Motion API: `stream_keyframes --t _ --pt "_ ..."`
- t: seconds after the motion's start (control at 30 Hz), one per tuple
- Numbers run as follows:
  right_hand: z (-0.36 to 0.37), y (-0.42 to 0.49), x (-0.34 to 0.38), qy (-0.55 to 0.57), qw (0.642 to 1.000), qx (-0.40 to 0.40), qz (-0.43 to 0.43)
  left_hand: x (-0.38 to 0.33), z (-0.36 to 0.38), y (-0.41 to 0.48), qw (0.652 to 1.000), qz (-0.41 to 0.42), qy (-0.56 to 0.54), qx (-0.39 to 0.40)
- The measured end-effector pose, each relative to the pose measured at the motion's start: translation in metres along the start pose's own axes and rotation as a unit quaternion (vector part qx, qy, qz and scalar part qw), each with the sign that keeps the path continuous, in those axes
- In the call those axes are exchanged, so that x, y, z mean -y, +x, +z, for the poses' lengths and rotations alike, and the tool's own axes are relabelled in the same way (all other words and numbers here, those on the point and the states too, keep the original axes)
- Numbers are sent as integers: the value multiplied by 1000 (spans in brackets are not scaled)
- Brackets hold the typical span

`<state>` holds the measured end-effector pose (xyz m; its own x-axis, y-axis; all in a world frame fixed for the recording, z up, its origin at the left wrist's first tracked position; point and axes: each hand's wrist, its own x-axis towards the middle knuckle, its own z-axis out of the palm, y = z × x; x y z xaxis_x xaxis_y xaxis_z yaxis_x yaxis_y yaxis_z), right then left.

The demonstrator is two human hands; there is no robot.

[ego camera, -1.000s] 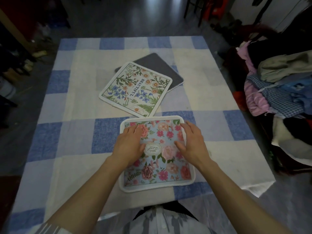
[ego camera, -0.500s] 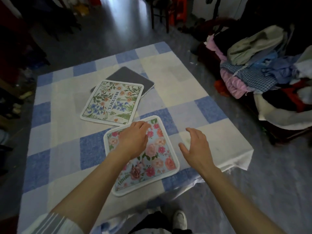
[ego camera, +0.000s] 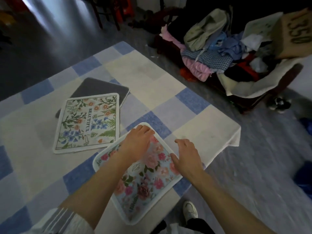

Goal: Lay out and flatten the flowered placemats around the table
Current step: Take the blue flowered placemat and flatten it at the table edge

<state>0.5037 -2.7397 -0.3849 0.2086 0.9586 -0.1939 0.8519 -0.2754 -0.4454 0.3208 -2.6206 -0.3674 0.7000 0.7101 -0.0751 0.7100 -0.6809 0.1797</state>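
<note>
to flatten the rose placemat (ego camera: 145,181) well, i'd sweep flat palms from its middle out to the white border, without pushing it off the table (ego camera: 152,78) (it sits askew near the corner). the left hand (ego camera: 136,146) rests on the mat's far half, fingers loosely spread, gripping nothing. the right hand (ego camera: 187,159) is at the mat's right edge, relaxed and empty; whether it touches is unclear. the mat lies under both hands, just beside the "beautiful" placemat (ego camera: 87,122).

The left hand (ego camera: 137,144) slid forward — right hand (ego camera: 187,159) back over placemat (ego camera: 145,188).
</note>
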Motion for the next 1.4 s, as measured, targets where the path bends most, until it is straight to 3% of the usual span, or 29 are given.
stream_keyframes --t 0.17,0.33,0.5,0.7,0.9,1.13,1.4 --pt "30 1 12 -1 997 10 79 31 37 16 998 55 0 39" --pt "53 1 17 7 989 40 140 47 59 40 984 136 66 96" --pt "68 0 24 -2 985 6 173 57 66 54 975 174 90 108" --pt "74 3 22 -23 983 -31 180 63 69 58 977 203 32 49" --pt "71 3 23 -18 990 -44 135 68 69 52 971 227 -33 -71" --pt "60 15 23 -10 996 -34 81 70 49 28 978 178 -38 -106" --pt "45 43 35 14 999 -26 -23 73 30 -17 990 41 -43 -128"
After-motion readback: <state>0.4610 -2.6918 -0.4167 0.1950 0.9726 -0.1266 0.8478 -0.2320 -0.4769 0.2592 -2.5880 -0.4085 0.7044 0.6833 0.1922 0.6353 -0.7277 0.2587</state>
